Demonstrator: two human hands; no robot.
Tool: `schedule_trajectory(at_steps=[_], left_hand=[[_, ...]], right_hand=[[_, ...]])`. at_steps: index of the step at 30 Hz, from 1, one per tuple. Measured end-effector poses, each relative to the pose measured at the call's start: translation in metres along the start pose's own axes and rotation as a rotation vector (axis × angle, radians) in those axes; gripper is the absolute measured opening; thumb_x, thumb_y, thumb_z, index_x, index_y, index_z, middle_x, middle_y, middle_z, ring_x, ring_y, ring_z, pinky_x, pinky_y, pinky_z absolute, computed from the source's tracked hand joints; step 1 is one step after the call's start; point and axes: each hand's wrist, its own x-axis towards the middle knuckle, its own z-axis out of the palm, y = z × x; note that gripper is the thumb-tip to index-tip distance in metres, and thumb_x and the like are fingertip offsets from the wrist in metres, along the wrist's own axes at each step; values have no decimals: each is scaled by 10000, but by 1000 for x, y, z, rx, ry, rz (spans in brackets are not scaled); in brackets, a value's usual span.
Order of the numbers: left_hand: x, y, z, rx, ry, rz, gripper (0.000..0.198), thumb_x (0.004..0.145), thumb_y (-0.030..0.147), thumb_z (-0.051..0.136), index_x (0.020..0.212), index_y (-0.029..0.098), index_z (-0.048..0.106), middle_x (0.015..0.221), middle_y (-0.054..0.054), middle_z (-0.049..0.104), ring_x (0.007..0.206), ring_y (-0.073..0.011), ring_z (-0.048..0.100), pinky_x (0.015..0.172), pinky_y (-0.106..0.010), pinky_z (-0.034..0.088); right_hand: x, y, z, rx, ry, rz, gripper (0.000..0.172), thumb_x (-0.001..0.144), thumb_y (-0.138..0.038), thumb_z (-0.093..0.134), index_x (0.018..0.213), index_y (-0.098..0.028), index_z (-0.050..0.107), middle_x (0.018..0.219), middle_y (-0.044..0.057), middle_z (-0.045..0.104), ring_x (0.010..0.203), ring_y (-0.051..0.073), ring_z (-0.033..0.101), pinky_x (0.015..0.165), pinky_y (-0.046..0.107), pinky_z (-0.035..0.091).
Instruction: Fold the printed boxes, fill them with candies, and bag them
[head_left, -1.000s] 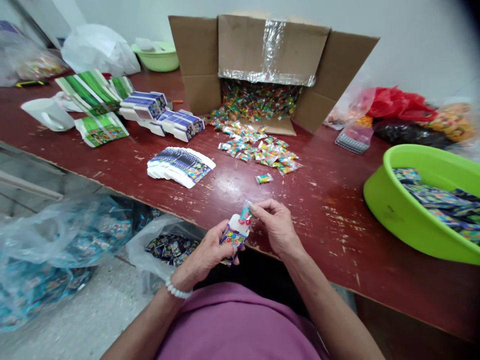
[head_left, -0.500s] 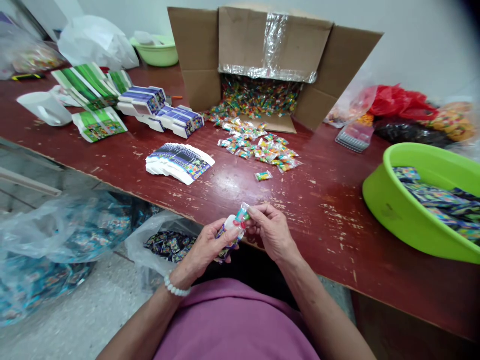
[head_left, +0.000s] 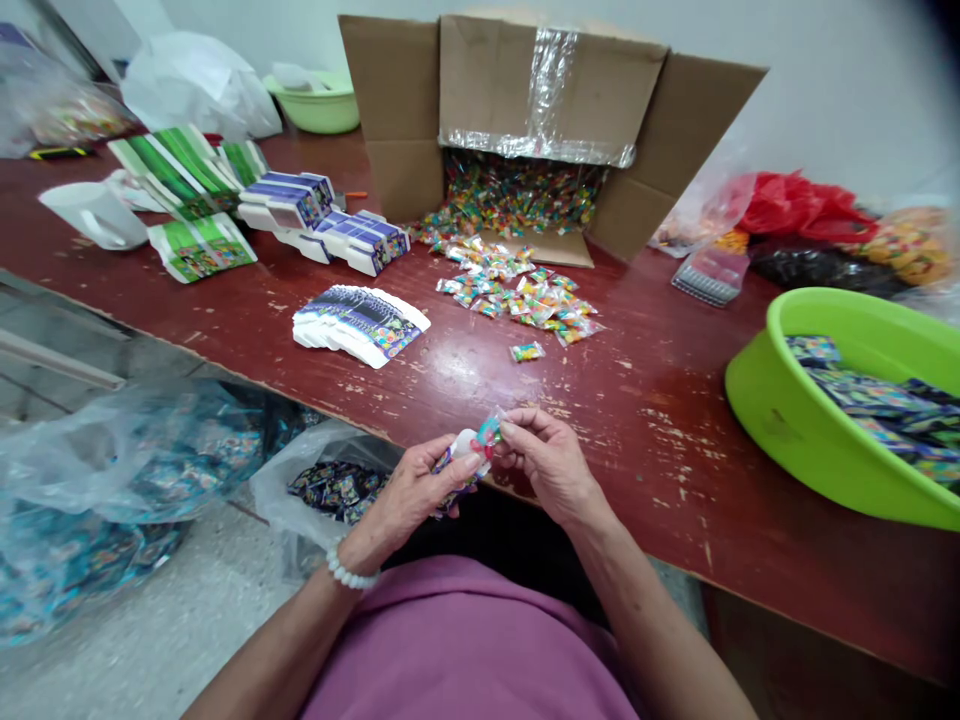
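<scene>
Fingers of the right hand (head_left: 553,462) pinch a wrapped candy (head_left: 489,431) at the end of a small box (head_left: 463,441), which the left hand (head_left: 411,488) clasps under its thumb, probably for steadiness. Loose candies (head_left: 525,292) lie at the hands' twelve o'clock, seemingly for easy reach.

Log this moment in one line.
left hand: holds printed packet | right hand: pinches wrapped sweet at packet's flap | loose sweets: on table

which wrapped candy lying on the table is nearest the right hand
The lone candy on the near side of the pile: a gap separates it from the others, which lie together.
</scene>
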Motion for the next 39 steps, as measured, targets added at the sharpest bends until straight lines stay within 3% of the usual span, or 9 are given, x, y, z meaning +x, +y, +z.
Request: schedule_trajectory(at_steps=[14,19,25,35,39], left_hand=[[-2,5,0,-126,21,-25,397,833,514,678,1020,164,675,753,-7,596,584,-96,515,484,-187,459],[-2,2,1,-110,0,-24,402,822,494,705,1044,161,660,752,0,599,556,-82,512,488,-183,442],[-1,-4,-2,-67,-43,16,405,853,463,685,1126,171,622,806,-1,616,554,-75,533,503,-185,434],[-7,0,-4,-86,-55,35,426,789,384,747,1125,151,626,785,-2,621,529,-79,528,496,-193,434],[-9,-1,-6,-90,-52,53,406,773,330,755,1121,156,636,771,6,607,559,-85,529,519,-197,470]], right_hand=[[-9,5,5,112,38,3,269,645,-312,887,745,-181,676,676,-11,721,579,111,650,579,229,539],[-10,11,0,21,111,-55,273,662,-346,878,776,-179,694,695,-2,726,566,114,629,567,240,517],[-13,15,1,-15,105,-59,257,688,-361,862,771,-184,694,661,-14,692,561,103,581,576,239,480],[-20,20,5,-93,169,-96,267,679,-389,857,764,-189,702,666,-24,646,558,91,498,560,235,428],[-23,14,10,-274,166,-157,248,719,-423,820,782,-207,716,666,-17,624,580,116,510,579,261,447]])
